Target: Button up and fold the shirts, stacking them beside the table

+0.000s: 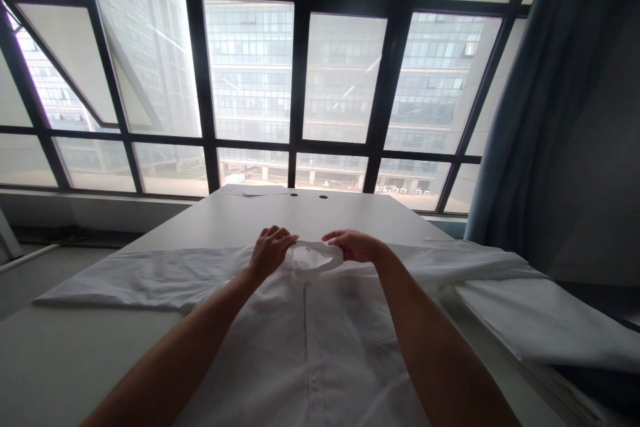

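A white button-front shirt (280,340) lies face up on the table, its sleeves spread out to both sides. Its collar (315,272) stands at the far end, forming a ring. My left hand (273,248) is closed on the left side of the collar, fingers curled over the edge. On the opposite side, my right hand (353,245) pinches the collar between thumb and fingers. A chest pocket shows faintly below my right hand, and the button placket runs down the middle toward me.
The white table (185,227) reaches toward a large window with dark frames. Folded white cloth (550,320) is stacked at the right edge, with dark cloth below it. Papers (255,191) lie at the table's far end. A blue-grey curtain (525,113) hangs at right.
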Available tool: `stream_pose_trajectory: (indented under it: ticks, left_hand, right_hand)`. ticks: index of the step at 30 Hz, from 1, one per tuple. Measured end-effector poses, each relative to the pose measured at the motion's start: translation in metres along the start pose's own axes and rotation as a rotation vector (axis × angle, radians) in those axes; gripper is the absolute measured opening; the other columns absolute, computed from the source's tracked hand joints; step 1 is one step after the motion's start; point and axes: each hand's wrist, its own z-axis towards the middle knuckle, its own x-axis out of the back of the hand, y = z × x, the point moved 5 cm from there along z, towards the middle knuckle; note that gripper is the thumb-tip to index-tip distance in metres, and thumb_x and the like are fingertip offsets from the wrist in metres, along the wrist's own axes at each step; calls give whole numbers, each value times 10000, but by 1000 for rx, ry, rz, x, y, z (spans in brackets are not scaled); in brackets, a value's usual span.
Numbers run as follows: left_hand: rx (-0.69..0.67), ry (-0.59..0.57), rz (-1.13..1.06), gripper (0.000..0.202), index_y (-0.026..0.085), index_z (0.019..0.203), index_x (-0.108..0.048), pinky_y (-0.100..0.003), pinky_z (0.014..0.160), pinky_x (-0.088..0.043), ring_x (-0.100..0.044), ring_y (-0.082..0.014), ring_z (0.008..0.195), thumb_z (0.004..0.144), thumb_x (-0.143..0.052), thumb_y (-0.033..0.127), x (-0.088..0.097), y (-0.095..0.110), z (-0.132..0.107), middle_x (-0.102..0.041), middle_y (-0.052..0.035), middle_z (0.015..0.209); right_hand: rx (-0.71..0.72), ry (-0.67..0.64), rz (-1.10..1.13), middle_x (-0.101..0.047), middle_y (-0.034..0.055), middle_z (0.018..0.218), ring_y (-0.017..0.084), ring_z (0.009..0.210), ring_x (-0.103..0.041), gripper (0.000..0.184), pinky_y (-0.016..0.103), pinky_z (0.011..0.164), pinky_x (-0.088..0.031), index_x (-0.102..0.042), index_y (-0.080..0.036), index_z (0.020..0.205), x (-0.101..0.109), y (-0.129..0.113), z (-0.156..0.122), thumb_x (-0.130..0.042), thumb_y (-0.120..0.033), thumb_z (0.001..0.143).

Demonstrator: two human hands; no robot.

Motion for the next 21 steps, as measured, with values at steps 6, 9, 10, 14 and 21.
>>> stream_pose_trajectory:
  ticks: [6, 9, 10, 14, 21]
  left_hand:
    - [-43, 32, -3, 241, 239, 1026, -718, -340, 813, -408, -567, -192, 946, 981, -482, 225, 2, 3, -2, -688, -64, 976]
    - [-36, 25, 2, 250, 234, 1009, -717, -344, 819, -410, -569, -194, 944, 983, -468, 220, 3, 7, -1, -687, -66, 964]
    - [-28, 26, 4, 251, 231, 999, -715, -343, 816, -411, -570, -194, 936, 983, -465, 221, 4, 8, -1, -686, -66, 956]
    - [24, 33, 20, 266, 208, 936, -701, -341, 786, -407, -569, -200, 889, 992, -444, 247, 5, 6, 0, -680, -65, 901]
    - [143, 51, 31, 292, 180, 864, -678, -348, 766, -402, -576, -205, 830, 994, -426, 246, 5, -4, -1, -679, -66, 853]
  right_hand:
    - [-26, 87, -82, -638, 5, 787, 64, 555, -561, 319, 150, 513, -470, -612, -149, 1142, 9, 16, 11, -633, -121, 825]
    - [25, 142, -395, -684, 31, 829, 63, 521, -529, 274, 157, 460, -419, -654, -149, 1098, 10, 17, 18, -665, -186, 827]
    - [55, 165, -508, -698, 45, 850, 75, 546, -546, 259, 167, 475, -425, -676, -142, 1067, 10, 14, 19, -686, -207, 816]
    - [194, 375, -902, -721, 78, 854, 145, 700, -630, 155, 204, 575, -463, -743, -135, 870, 8, -8, 13, -722, -267, 792]
    - [239, 327, -1124, -742, 60, 844, 155, 658, -635, 223, 223, 559, -438, -765, -190, 840, -24, -38, -11, -755, -398, 760]
